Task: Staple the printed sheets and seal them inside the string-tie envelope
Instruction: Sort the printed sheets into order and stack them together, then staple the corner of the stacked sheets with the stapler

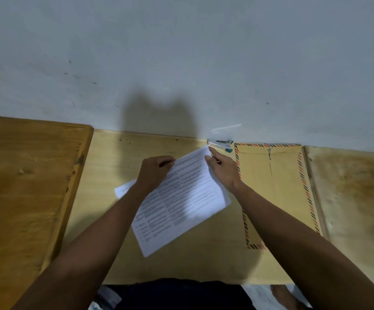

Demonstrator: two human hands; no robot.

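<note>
Head view, looking down at a pale wooden table (119,166) pushed against a grey wall (181,52). Printed sheets (181,198) sit tilted mid-table, far corner aimed at the stapler. Left hand (153,173) is curled closed on the sheets' upper left edge, pinching it. Right hand (222,170) lies along the upper right edge, fingers (212,153) stretched toward the top corner; it looks like a loose hold on the paper, not a fist, but exact contact is hard to read. 1 more white sheet corner (123,189) pokes out from under the left forearm, so the stack may not be squared yet.

Stapler (220,145), silver with teal ends, lies at the table's back edge against the wall, just beyond the sheets' top corner; neither hand is on it. String-tie envelope (275,186), brown with red-black striped border, lies flat to the right, partly under the right forearm, with its thin string hanging down from the tie point. Can't tell if the flap is open.

Progress judgement: early. Sheets being gathered or aligned; no staple visible. Left to do: square the stack, staple, slide into envelope, wind the string.
</note>
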